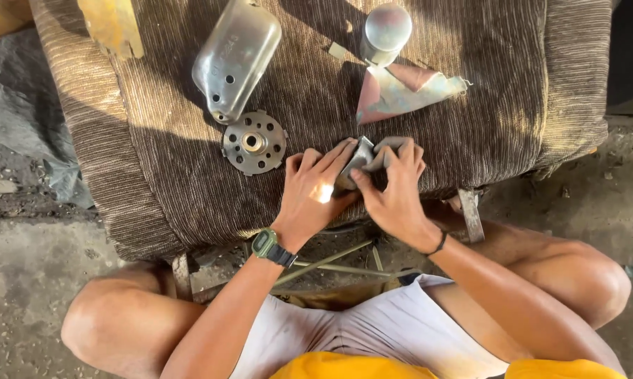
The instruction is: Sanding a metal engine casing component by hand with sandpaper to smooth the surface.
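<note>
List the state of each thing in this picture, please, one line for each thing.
Left hand: fingers closed on the small grey piece.
Right hand: fingers closed on the same piece.
Small grey piece: held on the cushion between both hands.
Round perforated disc: lying flat, untouched.
Long metal cover: lying on the cushion, free.
Metal cylinder: standing upright.
Crumpled sheet: lying loose.
Striped cushion: bearing all parts.

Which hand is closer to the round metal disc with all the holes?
The left hand. It rests just right of the round disc, a small gap apart. The right hand is farther right, beyond the left, both gripping a small grey piece.
</note>
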